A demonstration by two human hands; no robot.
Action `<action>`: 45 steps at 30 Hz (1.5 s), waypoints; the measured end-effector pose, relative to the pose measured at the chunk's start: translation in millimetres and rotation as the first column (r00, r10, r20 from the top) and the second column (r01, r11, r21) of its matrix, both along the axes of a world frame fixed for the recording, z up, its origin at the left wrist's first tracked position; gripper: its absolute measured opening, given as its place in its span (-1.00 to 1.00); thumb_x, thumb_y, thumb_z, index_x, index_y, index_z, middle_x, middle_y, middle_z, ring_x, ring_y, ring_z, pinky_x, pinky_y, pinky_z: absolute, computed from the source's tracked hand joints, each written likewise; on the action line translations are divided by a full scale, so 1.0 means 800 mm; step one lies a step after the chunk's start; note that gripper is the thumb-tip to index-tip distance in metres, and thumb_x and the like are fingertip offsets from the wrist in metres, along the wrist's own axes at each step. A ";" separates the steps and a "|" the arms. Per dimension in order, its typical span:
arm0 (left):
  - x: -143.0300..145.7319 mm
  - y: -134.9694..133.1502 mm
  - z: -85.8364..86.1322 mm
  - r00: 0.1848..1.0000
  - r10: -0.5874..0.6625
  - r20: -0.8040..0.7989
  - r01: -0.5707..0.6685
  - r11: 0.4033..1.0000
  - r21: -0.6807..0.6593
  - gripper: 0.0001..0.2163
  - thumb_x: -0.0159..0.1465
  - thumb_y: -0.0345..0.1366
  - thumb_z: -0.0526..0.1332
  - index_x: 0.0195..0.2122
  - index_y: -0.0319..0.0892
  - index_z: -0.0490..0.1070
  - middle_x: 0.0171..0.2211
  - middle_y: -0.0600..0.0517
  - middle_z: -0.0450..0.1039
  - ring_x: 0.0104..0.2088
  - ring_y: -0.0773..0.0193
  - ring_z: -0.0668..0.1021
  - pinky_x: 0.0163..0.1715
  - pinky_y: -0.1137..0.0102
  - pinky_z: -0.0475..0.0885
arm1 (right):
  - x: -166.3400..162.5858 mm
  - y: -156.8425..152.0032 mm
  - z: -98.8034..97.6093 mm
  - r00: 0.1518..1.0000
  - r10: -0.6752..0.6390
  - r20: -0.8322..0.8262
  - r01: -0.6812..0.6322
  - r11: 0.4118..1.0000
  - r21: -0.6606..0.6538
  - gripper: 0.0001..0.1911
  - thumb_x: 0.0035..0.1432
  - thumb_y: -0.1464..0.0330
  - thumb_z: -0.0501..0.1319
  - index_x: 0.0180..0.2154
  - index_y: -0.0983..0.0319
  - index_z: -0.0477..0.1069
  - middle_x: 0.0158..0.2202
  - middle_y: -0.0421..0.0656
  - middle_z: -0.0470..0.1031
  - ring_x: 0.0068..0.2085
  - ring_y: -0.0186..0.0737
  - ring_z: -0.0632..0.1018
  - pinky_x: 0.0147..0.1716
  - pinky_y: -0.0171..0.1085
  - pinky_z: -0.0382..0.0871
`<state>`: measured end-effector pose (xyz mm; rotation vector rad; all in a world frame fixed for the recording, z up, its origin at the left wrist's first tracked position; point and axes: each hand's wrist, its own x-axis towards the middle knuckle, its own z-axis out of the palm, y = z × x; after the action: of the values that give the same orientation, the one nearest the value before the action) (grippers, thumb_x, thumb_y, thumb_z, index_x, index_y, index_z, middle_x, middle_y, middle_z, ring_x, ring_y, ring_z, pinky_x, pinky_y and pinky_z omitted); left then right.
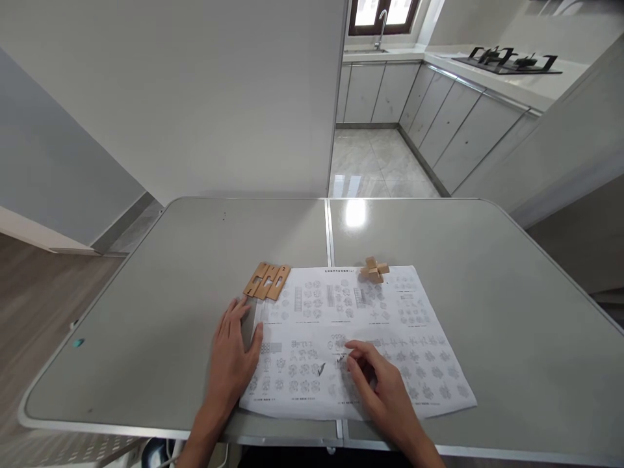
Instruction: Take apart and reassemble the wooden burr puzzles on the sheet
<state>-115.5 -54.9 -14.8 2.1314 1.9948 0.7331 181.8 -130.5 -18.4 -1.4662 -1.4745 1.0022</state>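
A white printed sheet (pixel 390 325) with many small puzzle diagrams lies on the grey table (pixel 170 312). My left hand (pixel 234 357) rests flat, fingers stretched out, on the sheet's left edge. My right hand (pixel 377 380) lies on the sheet with fingers curled together, the fingertips at a check mark; whether they hold anything I cannot make out. Three flat notched wooden pieces (pixel 267 281) lie side by side just beyond the left hand at the sheet's top left corner. An assembled wooden cross puzzle (pixel 374 269) sits on the sheet's top edge.
The table has a metal seam (pixel 329 234) down its middle and a rounded metal rim. A white partition wall stands behind it. Beyond on the right is a kitchen with grey cabinets (pixel 439 110), a sink tap and a black hob (pixel 507 62).
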 end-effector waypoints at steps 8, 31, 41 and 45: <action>0.000 0.000 -0.001 1.000 -0.010 -0.015 0.011 1.000 0.014 -0.72 0.49 -0.17 0.13 0.17 -0.10 0.30 0.36 -0.22 0.39 0.45 -0.14 0.33 0.35 -0.19 0.34 | -0.001 -0.001 0.001 1.000 -0.005 -0.010 0.004 1.000 -0.019 -0.68 0.52 0.15 0.13 0.06 0.18 0.51 -0.26 -0.12 0.58 -0.33 -0.18 0.57 -0.31 -0.28 0.53; -0.001 0.002 -0.002 1.000 -0.013 -0.010 0.014 0.999 0.036 -0.75 0.46 -0.21 0.13 0.13 -0.09 0.31 0.33 -0.22 0.42 0.44 -0.16 0.35 0.33 -0.22 0.35 | 0.045 0.147 0.035 0.355 -0.318 -0.879 -0.153 0.908 -0.391 -0.74 0.47 0.14 0.20 -0.16 0.16 0.53 -0.40 -0.25 0.29 -0.55 -0.36 0.21 -0.62 -0.39 0.29; 0.000 0.003 0.001 1.000 -0.013 -0.003 0.013 0.999 0.046 -0.75 0.47 -0.22 0.12 0.13 -0.11 0.32 0.31 -0.23 0.43 0.43 -0.18 0.36 0.30 -0.23 0.36 | 0.036 0.164 0.031 0.320 -0.361 -0.876 -0.108 0.905 -0.412 -0.81 0.38 0.23 0.27 -0.30 0.14 0.42 -0.51 -0.36 0.10 -0.59 -0.35 0.13 -0.64 -0.39 0.19; 0.011 -0.011 0.019 0.998 -0.061 0.024 0.056 0.983 0.173 -0.76 0.46 -0.28 0.17 0.12 -0.12 0.40 0.26 -0.19 0.48 0.32 -0.13 0.49 0.26 -0.11 0.42 | 0.024 0.131 0.041 0.458 -0.322 -0.829 -0.193 0.874 -0.446 -0.69 0.29 0.13 0.36 -0.36 0.19 0.39 -0.50 -0.33 0.17 -0.54 -0.39 0.17 -0.58 -0.38 0.17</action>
<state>-106.6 -63.4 0.4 2.2475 1.9095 0.9525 200.9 -25.9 14.6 -0.9451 -0.3518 1.8214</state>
